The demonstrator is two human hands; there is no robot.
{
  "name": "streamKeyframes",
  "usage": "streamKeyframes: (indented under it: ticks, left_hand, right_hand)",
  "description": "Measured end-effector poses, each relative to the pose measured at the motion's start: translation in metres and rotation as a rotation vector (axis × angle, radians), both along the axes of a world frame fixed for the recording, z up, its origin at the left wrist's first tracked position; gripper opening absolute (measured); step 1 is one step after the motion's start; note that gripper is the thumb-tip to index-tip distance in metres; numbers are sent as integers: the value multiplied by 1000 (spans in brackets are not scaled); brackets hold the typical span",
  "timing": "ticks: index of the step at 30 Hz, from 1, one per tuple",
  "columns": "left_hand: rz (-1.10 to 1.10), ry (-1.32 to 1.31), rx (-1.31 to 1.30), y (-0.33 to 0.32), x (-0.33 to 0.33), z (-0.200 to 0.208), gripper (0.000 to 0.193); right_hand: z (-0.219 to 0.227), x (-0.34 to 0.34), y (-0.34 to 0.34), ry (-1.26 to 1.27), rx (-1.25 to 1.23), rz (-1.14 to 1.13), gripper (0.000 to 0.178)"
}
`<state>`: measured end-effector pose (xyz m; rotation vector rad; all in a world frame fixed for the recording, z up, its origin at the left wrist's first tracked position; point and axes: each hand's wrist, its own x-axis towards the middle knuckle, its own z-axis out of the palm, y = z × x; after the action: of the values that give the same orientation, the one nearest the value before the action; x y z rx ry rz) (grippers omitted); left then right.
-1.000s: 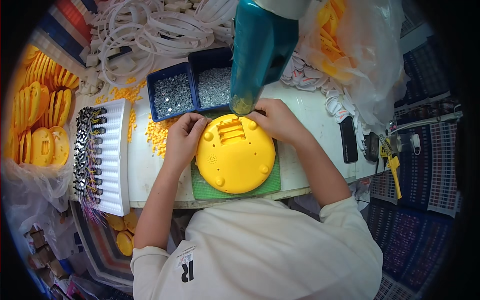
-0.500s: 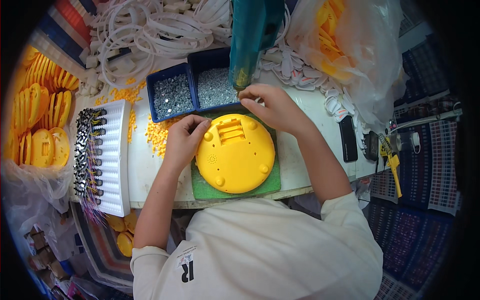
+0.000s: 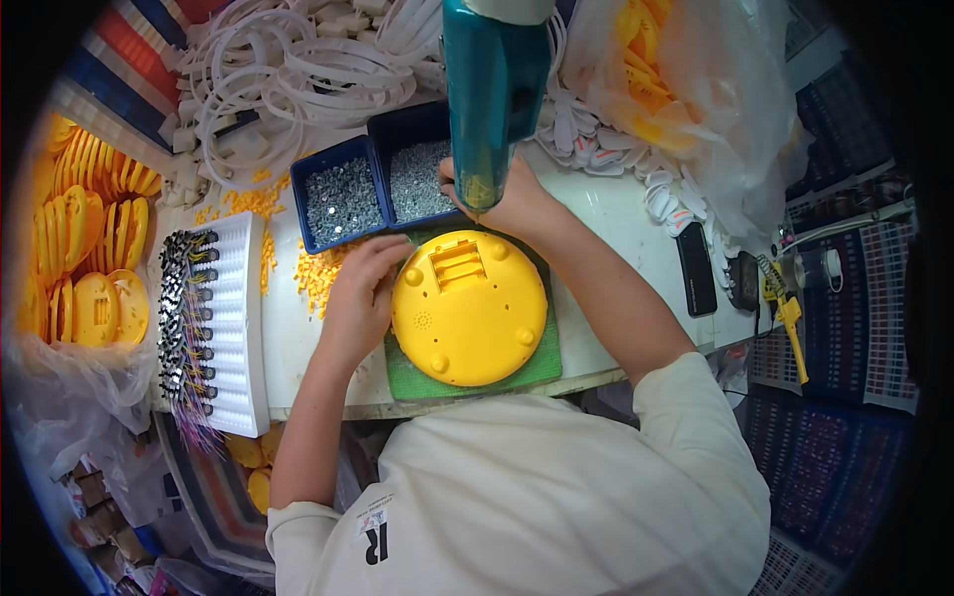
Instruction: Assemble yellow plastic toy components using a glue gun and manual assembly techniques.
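A round yellow plastic housing point(image 3: 470, 333) lies on a green mat point(image 3: 417, 385), its battery compartment toward the far side. My left hand point(image 3: 363, 288) is at its upper left edge, fingers loosely bent and thumb apart, with no object visible in them. In front of my right hand point(image 3: 517, 204) hangs a teal power screwdriver point(image 3: 487, 94), tip down above the housing's far edge. My right fingertips reach the right-hand blue bin point(image 3: 405, 127) of small silver screws point(image 3: 422, 179); the screwdriver hides much of that hand's fingers.
Another blue bin point(image 3: 310, 238) of screws adjoins at left, with small yellow pieces point(image 3: 318, 278) scattered nearby. A white foam tray point(image 3: 234, 328) holds wired parts. White straps point(image 3: 338, 79) lie at the back, a plastic bag point(image 3: 735, 119) of yellow parts and a black phone point(image 3: 697, 268) at right.
My right hand has moved from the screwdriver's tip to the screw bin, behind the tool. My left fingers have loosened from a pinch at the housing's edge. The view has shifted slightly.
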<state>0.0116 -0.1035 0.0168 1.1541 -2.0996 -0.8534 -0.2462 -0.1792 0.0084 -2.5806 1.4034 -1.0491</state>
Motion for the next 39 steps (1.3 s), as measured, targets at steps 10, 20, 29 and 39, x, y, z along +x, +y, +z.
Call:
streamKeyframes:
  ticks: [10, 20, 29, 39]
  left_hand:
    - [178, -388, -553, -80, -27, 9, 20]
    - [175, -298, -479, -79, -30, -6, 12]
    - [178, -140, -421, -62, -40, 7, 10]
    - [309, 169, 30, 15, 11, -12, 12]
  right_hand:
    - [9, -4, 10, -245, 290, -43, 16]
    - [20, -59, 139, -485, 451, -345, 8]
    - [-2, -22, 188, -711, 491, -438, 11]
    - [2, -47, 171, -563, 358, -415, 14]
